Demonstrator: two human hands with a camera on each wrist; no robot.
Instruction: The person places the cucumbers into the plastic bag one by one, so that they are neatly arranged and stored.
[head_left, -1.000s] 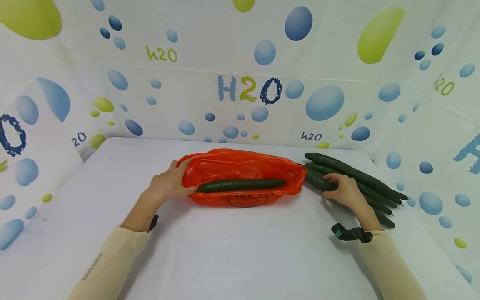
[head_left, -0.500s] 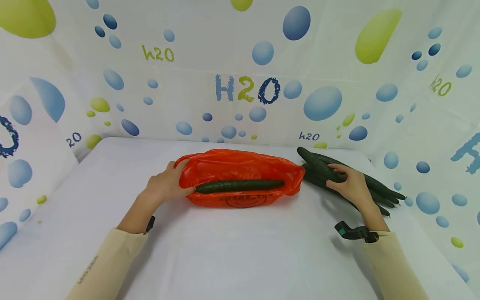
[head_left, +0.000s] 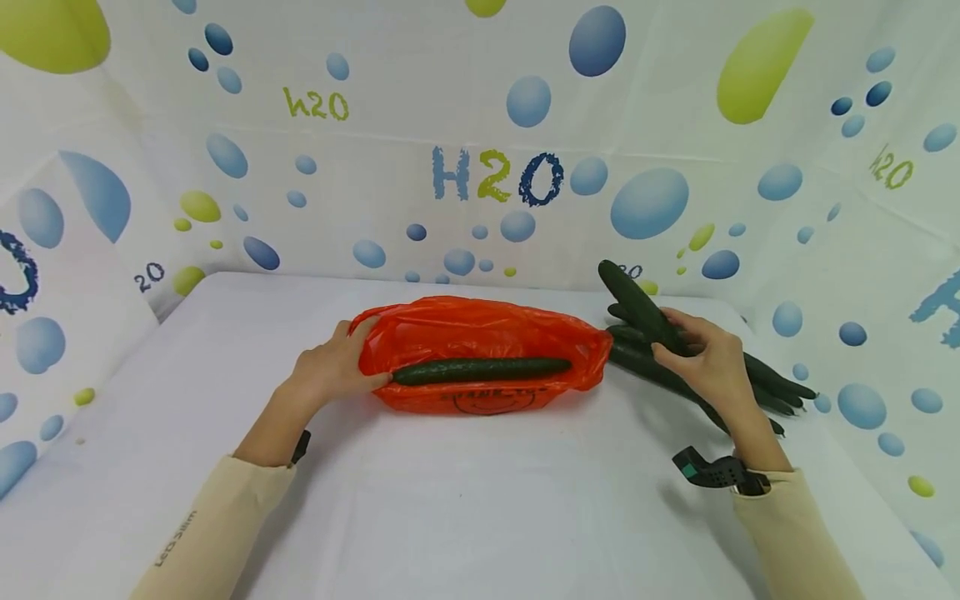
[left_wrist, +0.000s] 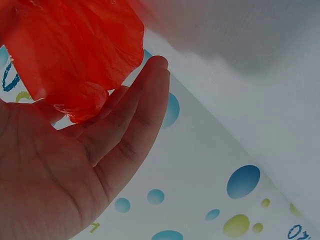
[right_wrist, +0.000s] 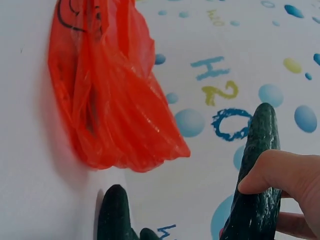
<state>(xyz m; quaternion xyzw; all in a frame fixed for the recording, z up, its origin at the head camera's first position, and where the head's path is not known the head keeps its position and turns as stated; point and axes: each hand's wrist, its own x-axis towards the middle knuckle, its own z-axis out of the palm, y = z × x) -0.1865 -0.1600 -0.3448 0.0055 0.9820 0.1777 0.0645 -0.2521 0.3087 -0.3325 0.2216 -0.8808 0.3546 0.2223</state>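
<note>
A red plastic bag (head_left: pixel 487 400) lies on its side with its mouth spread, and one cucumber (head_left: pixel 480 371) rests inside it. My left hand (head_left: pixel 333 367) grips the bag's left end; in the left wrist view the bunched red film sits against the fingers of that hand (left_wrist: pixel 85 160). My right hand (head_left: pixel 708 354) holds another cucumber (head_left: pixel 637 300) between thumb and fingers. It is raised and tilted, its far end pointing up and to the left. In the right wrist view this lifted cucumber (right_wrist: pixel 260 180) shows with the thumb across it. Beneath lie several more cucumbers (head_left: pixel 645 362).
A white-covered table (head_left: pixel 465 500) carries everything. Behind and at both sides hangs a white backdrop (head_left: pixel 375 192) with blue and green spots and lettering. The cucumber pile touches or nearly touches the bag's right end.
My right hand has picked a cucumber off the pile and raised it, tilting its far end upward. The left hand and the bag have stayed almost in place.
</note>
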